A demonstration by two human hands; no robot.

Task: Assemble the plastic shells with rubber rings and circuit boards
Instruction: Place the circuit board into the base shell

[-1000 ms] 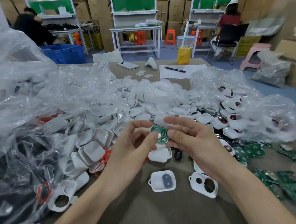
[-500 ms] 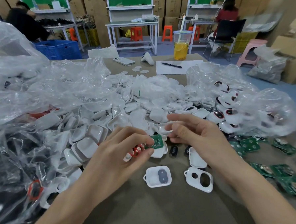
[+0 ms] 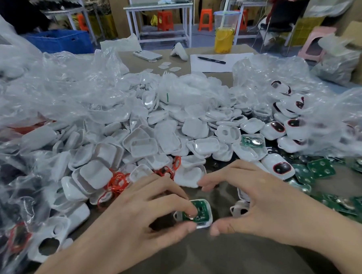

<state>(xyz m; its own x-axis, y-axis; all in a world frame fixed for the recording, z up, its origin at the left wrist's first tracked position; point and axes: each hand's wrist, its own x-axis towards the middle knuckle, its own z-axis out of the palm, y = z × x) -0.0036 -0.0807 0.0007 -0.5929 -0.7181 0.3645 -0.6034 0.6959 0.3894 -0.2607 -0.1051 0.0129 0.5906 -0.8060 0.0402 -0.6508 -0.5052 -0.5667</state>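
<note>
A white plastic shell (image 3: 207, 220) lies on the brown table (image 3: 221, 264) in front of me, with a green circuit board (image 3: 200, 210) sitting in it. My left hand (image 3: 149, 212) grips them, a fingertip pressing on the board and the thumb against the shell's near edge. My right hand (image 3: 258, 203) hovers just to the right with arched fingers and holds nothing; its thumb is close to the shell. A second shell with holes (image 3: 237, 210) is partly hidden beneath it. Red rubber rings (image 3: 119, 184) lie tangled at the left.
A big pile of white shells (image 3: 144, 145) fills the middle. Clear plastic bags (image 3: 52, 100) crowd the left and right. Loose green boards (image 3: 321, 171) and finished shells with dark windows (image 3: 281, 168) lie at the right. A drink cup (image 3: 224, 37), phone (image 3: 147, 55) and paper (image 3: 211, 65) sit far back.
Both hands held the board up a second ago. The right hand let go, and the left hand brought the board down into the shell on the table.
</note>
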